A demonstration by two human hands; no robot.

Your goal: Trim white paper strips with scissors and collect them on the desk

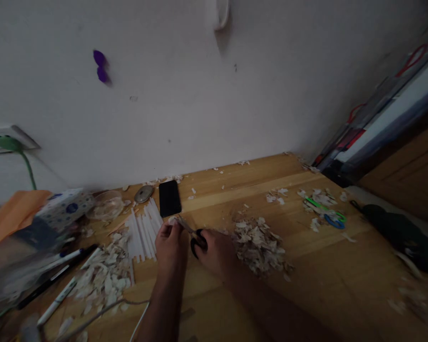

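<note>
My right hand (214,249) grips a pair of scissors (192,232) by its black handles, with the blades pointing up and left toward my other hand. Between the fingertips of my left hand (169,237) is a small pale flake (172,220), close to the scissor tips. Whether the blades touch it, I cannot tell. To the right of the scissors lies a heap of pale dried flakes (258,244). Another pile of whitish flakes (105,275) is at the left, beside a row of white strips (142,232).
A black phone (170,198) lies behind my left hand, near a round metal lid-like object (143,194). Green and blue scissors (324,213) rest among scraps at the right. Pens (59,297), a clear bowl (109,205) and a tissue box (69,209) crowd the left. A wall (199,104) stands behind.
</note>
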